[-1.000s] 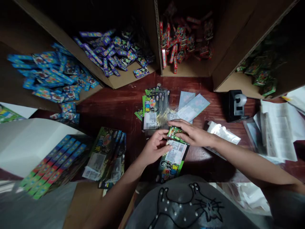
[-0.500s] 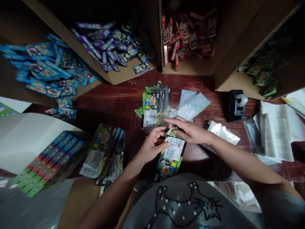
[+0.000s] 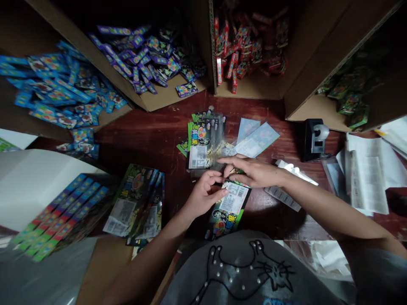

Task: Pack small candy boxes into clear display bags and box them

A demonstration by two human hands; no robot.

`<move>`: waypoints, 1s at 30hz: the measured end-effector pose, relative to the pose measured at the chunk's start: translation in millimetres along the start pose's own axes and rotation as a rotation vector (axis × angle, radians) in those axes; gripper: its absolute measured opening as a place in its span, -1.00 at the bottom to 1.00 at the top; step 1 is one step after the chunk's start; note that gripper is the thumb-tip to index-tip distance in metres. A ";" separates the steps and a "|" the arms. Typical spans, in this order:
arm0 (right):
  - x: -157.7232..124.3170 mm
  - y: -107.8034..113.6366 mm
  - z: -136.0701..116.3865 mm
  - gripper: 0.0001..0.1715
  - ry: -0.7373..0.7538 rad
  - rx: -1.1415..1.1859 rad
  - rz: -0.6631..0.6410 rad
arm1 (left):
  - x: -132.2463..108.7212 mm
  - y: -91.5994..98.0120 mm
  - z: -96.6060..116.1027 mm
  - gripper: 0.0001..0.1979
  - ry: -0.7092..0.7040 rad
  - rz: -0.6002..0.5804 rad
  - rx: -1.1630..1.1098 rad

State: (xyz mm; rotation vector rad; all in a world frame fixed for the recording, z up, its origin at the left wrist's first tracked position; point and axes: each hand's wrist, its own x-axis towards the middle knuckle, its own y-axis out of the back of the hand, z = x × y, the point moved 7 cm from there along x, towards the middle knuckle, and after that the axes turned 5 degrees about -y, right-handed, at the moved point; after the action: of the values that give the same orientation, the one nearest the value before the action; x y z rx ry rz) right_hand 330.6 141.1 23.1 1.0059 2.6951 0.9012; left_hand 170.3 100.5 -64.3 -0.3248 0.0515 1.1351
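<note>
A black-and-green printed packet (image 3: 233,199) with a white label lies slantwise at the table's near edge, close to my body. My left hand (image 3: 208,191) grips its upper left edge, thumb on the label side and fingers curled. My right hand (image 3: 254,170) bends over the packet's far end, index finger stretched out and the other fingers closed on that end, which they partly hide. Just beyond my hands rests a stack of similar packets (image 3: 199,142). Two pale blue clear-edged sleeves (image 3: 259,140) overlap beside that stack.
Cardboard boxes hold small blue packs (image 3: 60,91), purple packs (image 3: 140,59), red packs (image 3: 241,55) and green packs (image 3: 352,101). A tape dispenser (image 3: 313,142) and papers (image 3: 365,169) stand right; a label sheet (image 3: 282,197) lies under my right forearm. More printed packets (image 3: 133,199) are left.
My right hand has shifted slightly and its fingers sit closer over the packet's far end. My left hand keeps its grip. The whole view has moved a little.
</note>
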 end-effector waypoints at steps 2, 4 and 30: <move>-0.8 -1.0 0.5 -0.21 0.002 0.057 -0.029 | -0.2 -3.1 0.8 -0.46 -0.011 -0.002 -0.002; -2.1 -4.3 0.1 -0.11 0.001 0.073 -0.044 | -0.1 -4.9 2.3 -0.47 -0.029 -0.006 0.005; -19.4 16.1 10.5 -0.68 -0.230 0.010 0.404 | 1.3 -3.3 17.9 -0.43 -0.080 0.143 0.035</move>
State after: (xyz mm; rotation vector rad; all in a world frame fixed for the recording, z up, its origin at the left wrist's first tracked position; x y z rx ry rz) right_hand 357.8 143.5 22.1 1.5847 2.3499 0.7702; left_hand 171.6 105.5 -46.8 -0.2473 0.0247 1.2861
